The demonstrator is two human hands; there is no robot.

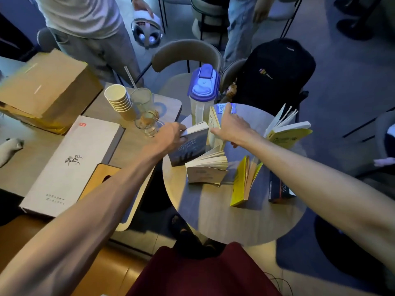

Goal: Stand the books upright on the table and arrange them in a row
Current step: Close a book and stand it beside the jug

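Note:
Several books stand on the round table (213, 214). My left hand (171, 135) grips the top edge of an upright dark blue book (190, 146) at the table's far left. My right hand (232, 127) rests on a cream book (213, 122) standing just behind it, fingers stretched toward the far edge. A white book (206, 169) stands fanned open in the middle. To its right stand a yellow book (242, 182) and a dark book (280, 188). Another yellow book (286, 133) stands open at the far right.
A blue-lidded plastic jug (203, 90) stands at the round table's far edge. On the adjoining table are paper cups (119, 102), glasses (147, 122), a white box (70, 165) and a cardboard box (47, 88). Chairs, a black backpack (275, 75) and standing people lie beyond.

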